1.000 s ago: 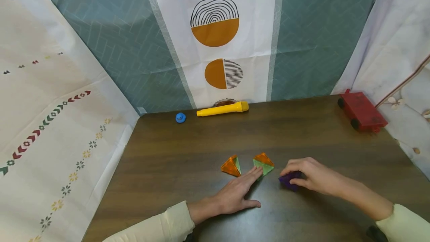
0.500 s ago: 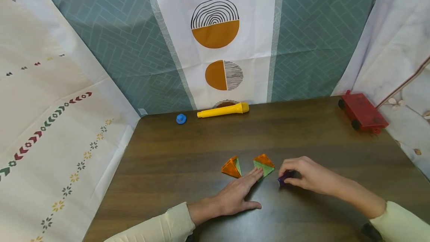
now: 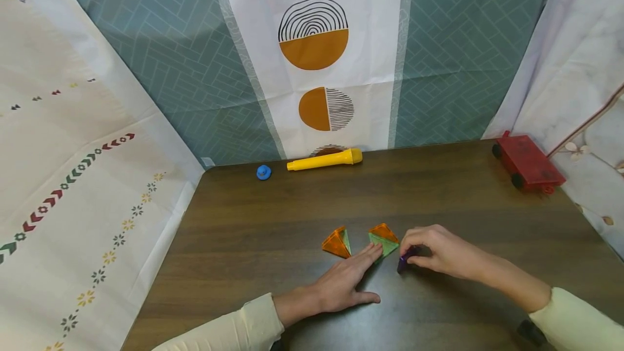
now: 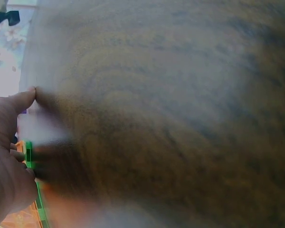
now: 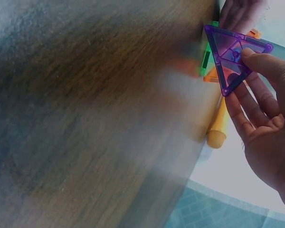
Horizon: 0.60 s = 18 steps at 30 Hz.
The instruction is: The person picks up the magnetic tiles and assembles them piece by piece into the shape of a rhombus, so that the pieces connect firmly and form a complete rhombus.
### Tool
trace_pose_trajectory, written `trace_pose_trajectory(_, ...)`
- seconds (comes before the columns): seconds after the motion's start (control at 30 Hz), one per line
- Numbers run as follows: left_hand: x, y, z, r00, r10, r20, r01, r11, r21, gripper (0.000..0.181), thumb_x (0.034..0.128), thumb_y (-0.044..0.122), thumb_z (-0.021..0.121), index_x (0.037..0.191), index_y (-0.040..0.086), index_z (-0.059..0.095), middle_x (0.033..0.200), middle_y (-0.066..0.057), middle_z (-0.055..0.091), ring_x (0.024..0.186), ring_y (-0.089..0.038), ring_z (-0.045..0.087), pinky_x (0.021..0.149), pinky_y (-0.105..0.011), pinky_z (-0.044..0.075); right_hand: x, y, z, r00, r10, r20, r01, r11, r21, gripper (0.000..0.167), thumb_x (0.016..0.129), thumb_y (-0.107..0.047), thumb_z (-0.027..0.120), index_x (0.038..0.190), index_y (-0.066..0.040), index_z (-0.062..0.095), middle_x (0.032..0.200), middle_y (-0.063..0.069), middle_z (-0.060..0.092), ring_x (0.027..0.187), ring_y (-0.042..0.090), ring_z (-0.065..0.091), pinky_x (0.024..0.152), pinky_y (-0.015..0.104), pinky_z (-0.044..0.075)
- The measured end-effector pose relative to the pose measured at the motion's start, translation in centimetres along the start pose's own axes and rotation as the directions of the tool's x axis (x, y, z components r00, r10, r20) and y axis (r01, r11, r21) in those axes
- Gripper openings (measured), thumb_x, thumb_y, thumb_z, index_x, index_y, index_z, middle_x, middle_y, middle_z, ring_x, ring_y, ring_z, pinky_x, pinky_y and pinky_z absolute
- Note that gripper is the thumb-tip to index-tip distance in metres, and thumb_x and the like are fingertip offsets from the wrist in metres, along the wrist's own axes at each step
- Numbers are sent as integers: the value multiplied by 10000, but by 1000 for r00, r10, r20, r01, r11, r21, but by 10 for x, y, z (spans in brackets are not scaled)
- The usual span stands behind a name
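My right hand point(image 3: 436, 248) pinches a purple triangular magnetic tile point(image 5: 232, 52) between thumb and fingers. In the head view that tile stands on edge, just right of a green triangular tile point(image 3: 385, 244) joined to an orange tile point(image 3: 383, 230). My left hand point(image 3: 341, 286) lies with straight fingers, its fingertips touching the green tile and covering part of it. Left of those fingertips sits another joined pair, an orange tile point(image 3: 335, 243) with a green tile point(image 3: 346, 239) behind it. The left wrist view shows the left hand point(image 4: 12, 161) beside green and orange tile edges.
A yellow toy microphone point(image 3: 324, 160) lies along the back of the wooden table point(image 3: 234, 264), with a small blue toy point(image 3: 264, 172) to its left. At the back right stands a red toy wagon point(image 3: 528, 161). Patterned cloths hang around the table.
My right hand has moved left with the purple tile, closer to the green and orange pair, and the tile has turned from lying flatter to standing on edge. The left hand stays put.
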<state>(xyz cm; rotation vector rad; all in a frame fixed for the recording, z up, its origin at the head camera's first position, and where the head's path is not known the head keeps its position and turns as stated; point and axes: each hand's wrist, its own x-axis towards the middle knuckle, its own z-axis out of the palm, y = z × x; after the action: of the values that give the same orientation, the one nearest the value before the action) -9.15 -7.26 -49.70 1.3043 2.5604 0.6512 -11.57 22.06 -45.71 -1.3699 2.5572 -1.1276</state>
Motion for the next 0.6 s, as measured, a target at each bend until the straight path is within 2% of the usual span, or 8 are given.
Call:
trace_pose_trajectory(0.23,1,1,0,1000,-3,5,3,1000,1,970,983,467,760,1691,61,237,1752,-86,221,1603,-209,212,1223,-403,354,2,4,3,999,34,-19,-33,999,41,244,866,-9,869,1022,-180,793,1034,-122,711,931,75,685,792,367,623)
trace_pose_trajectory(0.4,2,2,-1,1000,-2,13,2,1000,1,974,981,467,762,1691,59,234,1752,-87,219,1606,-207,205,1228,-401,345,3,8,6,998,58,-39,-54,995,81,232,866,-8,867,1028,-162,807,1048,-104,719,929,75,684,805,325,617)
trace_pose_trajectory(0.6,2,2,-2,1000,-8,22,8,1000,2,968,984,469,757,1691,62,236,1751,-83,220,1606,-203,204,1232,-401,338,5,13,12,997,51,-61,-45,994,95,214,880,-43,865,1026,-184,797,1039,-112,731,922,80,687,815,302,608)
